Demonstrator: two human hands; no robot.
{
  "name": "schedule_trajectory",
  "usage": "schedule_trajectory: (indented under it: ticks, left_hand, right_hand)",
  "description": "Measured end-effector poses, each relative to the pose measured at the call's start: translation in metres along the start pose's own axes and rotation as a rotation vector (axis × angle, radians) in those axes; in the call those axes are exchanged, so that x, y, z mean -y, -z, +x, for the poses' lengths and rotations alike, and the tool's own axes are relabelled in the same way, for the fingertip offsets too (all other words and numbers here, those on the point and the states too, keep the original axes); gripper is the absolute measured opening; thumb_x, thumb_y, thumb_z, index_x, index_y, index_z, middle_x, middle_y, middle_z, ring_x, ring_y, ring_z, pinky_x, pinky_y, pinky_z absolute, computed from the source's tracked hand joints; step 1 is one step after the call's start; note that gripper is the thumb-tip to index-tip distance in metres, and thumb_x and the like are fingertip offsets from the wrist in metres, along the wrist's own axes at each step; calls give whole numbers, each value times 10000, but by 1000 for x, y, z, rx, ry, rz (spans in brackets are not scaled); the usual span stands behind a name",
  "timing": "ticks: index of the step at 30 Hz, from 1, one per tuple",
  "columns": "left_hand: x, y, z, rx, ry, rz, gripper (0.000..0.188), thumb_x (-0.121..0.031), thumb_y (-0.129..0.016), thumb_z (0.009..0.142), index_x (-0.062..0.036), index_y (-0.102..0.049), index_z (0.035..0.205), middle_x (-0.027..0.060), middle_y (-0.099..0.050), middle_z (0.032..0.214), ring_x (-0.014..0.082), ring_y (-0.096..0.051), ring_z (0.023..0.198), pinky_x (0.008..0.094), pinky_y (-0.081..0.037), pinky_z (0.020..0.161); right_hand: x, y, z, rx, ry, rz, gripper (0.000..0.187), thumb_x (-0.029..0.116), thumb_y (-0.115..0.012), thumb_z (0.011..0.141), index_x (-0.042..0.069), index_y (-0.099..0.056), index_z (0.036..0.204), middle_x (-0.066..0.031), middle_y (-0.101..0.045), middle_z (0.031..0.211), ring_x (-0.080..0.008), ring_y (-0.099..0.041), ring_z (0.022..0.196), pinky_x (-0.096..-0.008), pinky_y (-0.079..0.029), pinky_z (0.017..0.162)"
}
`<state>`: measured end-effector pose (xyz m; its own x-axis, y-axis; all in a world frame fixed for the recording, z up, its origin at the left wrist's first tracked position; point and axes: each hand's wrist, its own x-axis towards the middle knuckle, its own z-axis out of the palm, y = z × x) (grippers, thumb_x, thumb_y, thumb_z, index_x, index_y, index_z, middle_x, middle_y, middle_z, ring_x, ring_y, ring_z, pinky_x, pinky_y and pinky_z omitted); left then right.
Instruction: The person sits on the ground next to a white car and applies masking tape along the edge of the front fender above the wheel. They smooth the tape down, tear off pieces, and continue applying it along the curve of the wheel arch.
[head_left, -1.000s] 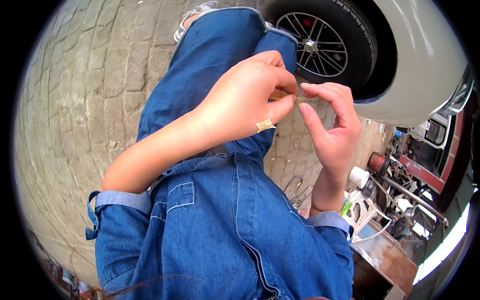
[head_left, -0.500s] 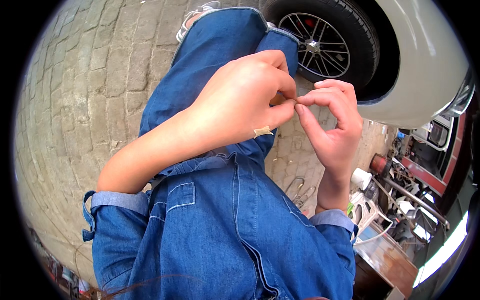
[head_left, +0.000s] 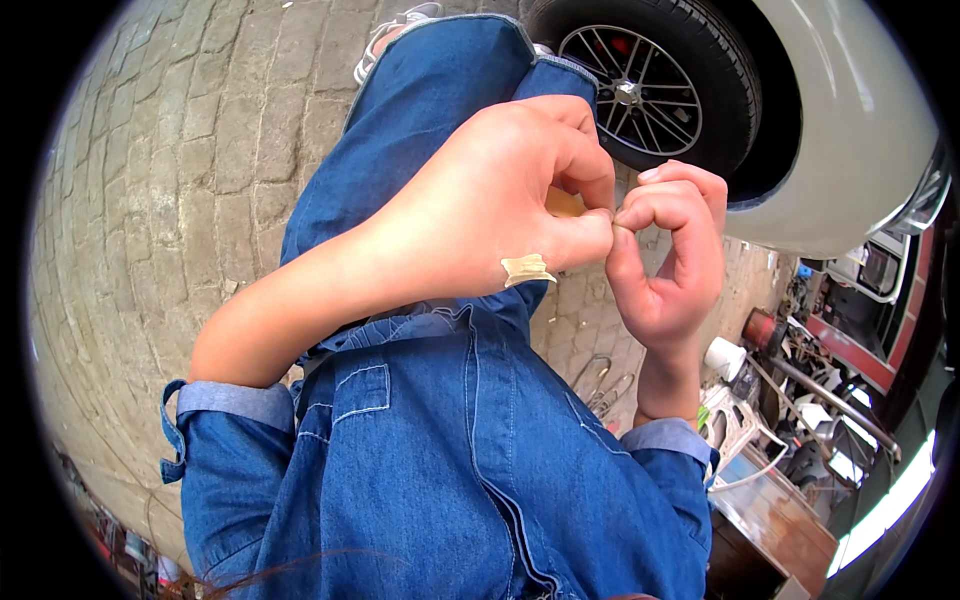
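Observation:
My left hand (head_left: 510, 200) is closed in front of my lap, thumb and fingers curled round a yellow-tan thing (head_left: 565, 204) that mostly hides in the palm; its kind does not show. A short torn strip of beige tape (head_left: 527, 269) sticks to the skin near the base of that thumb. My right hand (head_left: 670, 250) pinches thumb against forefinger right at the left thumb's tip, the two hands touching. Whatever lies in the right pinch is too small or too covered to make out.
Beyond my hands stand a car wheel (head_left: 640, 90) and the pale car body (head_left: 860, 130). Paving stones (head_left: 180, 200) spread to the left. At the right lie a white cup-like container (head_left: 722, 357), a white plastic frame (head_left: 740, 435), metal pipes and a wooden box (head_left: 775, 510).
Both hands have shifted slightly, the left one to the right and the meeting fingertips a little lower. My right fingers have curled in tighter.

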<state>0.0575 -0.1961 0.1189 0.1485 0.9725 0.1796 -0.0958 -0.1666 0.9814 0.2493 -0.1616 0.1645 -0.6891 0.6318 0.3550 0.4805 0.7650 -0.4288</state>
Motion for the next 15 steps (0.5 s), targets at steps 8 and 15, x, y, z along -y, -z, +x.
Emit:
schedule_trajectory:
  ticks: [8, 15]
  left_hand:
    - [-6, 2, 0, 59, 118, -102, 48, -15, -651, 737, 23, -678, 749, 9, -503, 823, 52, -528, 709, 219, -423, 636]
    - [-13, 7, 5, 85, 271, -218, 64, -21, -661, 749, 17, -699, 784, 5, -514, 827, 49, -521, 717, 220, -407, 633]
  right_hand:
    - [6, 1, -2, -12, 42, -57, 176, 39, -738, 758, 90, -603, 859, -38, -623, 852, -280, -569, 954, -365, -457, 833]
    - [2, 3, -5, -77, 43, -50, 177, 30, -763, 782, 86, -637, 893, -27, -658, 884, -270, -561, 971, -365, -457, 874]
